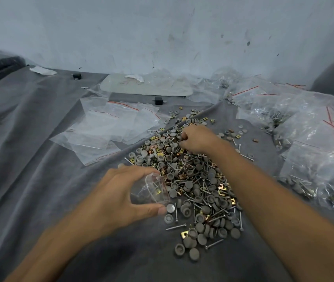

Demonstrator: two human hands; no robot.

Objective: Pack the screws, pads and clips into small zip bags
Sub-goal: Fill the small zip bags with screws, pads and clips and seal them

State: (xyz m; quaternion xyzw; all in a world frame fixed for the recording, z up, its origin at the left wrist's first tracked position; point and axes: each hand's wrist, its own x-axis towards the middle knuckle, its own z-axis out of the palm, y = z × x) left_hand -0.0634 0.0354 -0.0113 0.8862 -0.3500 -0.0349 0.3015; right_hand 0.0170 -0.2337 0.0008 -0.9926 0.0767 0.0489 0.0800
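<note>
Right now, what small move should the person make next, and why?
Probably carry the right hand over to the bag and drop its pickings in: its fingers are curled on pieces at the far end of the pile, while the left hand holds the bag beside it.

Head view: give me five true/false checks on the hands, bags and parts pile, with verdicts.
1. The left hand holds a small clear bag. True.
2. The right hand rests flat on bare cloth, away from the parts. False: its fingers curl on grey pads at the far end of the pile.
3. Empty zip bags lie left of the pile. True.
4. The filled bags are heaped on the left. False: they are on the right.
5. The pile holds only screws. False: grey pads and yellow clips are mixed in.
</note>
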